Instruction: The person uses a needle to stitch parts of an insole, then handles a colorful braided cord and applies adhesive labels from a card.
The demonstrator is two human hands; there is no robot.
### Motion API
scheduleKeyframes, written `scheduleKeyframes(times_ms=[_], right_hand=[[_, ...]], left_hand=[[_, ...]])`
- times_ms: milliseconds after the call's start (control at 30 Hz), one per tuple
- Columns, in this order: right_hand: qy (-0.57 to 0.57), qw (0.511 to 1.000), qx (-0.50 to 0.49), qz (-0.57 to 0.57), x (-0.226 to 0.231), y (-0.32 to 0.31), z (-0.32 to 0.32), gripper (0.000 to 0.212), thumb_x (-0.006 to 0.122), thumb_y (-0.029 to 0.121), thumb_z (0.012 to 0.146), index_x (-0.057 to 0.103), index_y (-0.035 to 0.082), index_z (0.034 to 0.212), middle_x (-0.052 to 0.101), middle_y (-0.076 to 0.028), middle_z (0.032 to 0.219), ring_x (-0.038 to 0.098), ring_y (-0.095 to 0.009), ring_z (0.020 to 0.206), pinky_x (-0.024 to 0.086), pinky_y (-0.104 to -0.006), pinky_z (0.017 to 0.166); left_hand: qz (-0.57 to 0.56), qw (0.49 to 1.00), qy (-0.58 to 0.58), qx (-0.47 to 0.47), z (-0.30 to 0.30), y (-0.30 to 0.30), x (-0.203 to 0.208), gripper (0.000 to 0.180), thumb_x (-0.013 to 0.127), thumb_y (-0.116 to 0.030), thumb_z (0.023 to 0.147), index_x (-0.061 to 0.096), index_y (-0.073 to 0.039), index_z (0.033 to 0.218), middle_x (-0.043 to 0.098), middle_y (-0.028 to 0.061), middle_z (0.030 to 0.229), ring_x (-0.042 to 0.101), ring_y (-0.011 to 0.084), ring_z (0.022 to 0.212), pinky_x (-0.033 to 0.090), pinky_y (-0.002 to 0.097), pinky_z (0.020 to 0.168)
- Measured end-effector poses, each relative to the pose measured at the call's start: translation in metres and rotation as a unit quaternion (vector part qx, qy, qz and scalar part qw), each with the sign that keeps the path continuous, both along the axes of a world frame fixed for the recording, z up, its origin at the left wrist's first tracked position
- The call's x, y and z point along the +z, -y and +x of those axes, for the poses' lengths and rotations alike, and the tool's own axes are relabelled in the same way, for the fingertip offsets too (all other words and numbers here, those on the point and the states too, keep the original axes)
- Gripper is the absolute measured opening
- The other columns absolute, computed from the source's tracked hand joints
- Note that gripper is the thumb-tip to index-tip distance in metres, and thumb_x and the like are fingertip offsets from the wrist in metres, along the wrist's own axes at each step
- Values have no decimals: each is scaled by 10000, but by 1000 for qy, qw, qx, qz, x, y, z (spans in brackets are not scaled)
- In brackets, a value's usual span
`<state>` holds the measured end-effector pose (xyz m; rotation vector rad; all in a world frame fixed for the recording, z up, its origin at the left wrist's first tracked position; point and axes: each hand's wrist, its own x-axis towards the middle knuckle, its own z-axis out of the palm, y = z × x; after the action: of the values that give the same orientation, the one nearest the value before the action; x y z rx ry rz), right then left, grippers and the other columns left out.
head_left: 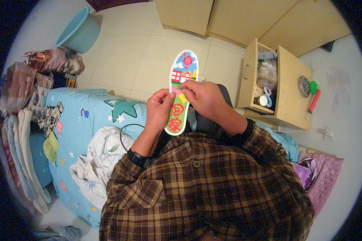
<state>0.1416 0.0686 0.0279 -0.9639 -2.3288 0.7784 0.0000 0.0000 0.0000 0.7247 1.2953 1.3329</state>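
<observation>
An embroidered insole [177,109], white-rimmed, stands lengthwise in front of my chest. Its stitched face shows a red balloon, houses, blue sky, a pink and yellow patch and red characters on green. My left hand [158,107] grips its left edge, thumb on top and fingers curled behind. Over the middle of the insole, my right hand [207,99] is closed in a pinch, thumb against forefinger at the stitched face. Whatever lies between those fingertips is too small to make out; no needle or thread can be seen.
Left of me is a bed with a blue star-patterned sheet [96,96] and a crumpled white cloth [98,160]. A blue tub [80,32] stands on the tiled floor. At right, a wooden cabinet [290,88] has its drawer [249,74] pulled out, holding bags and tape rolls.
</observation>
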Motion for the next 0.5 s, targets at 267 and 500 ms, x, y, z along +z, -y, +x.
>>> scheduleKeyframes(times_ms=[267,500], right_hand=[[-8,1000,5,1,0,0,-1,140,503,182,755,568,63,793,556,-135,629,552,-294,572,429,-373,509],[8,1000,1,8,-4,3,-4,127,506,161,758,512,56,830,546,-148,625,550,-309,563,431,-379,492]], left_hand=[[2,996,-89,-3,-2,-1,-1,114,530,-98,803,564,5,840,556,1,678,489,37,606,407,197,524],[138,892,-431,-17,4,1,6,111,569,-100,733,577,-6,793,557,147,679,537,260,563,425,299,519]])
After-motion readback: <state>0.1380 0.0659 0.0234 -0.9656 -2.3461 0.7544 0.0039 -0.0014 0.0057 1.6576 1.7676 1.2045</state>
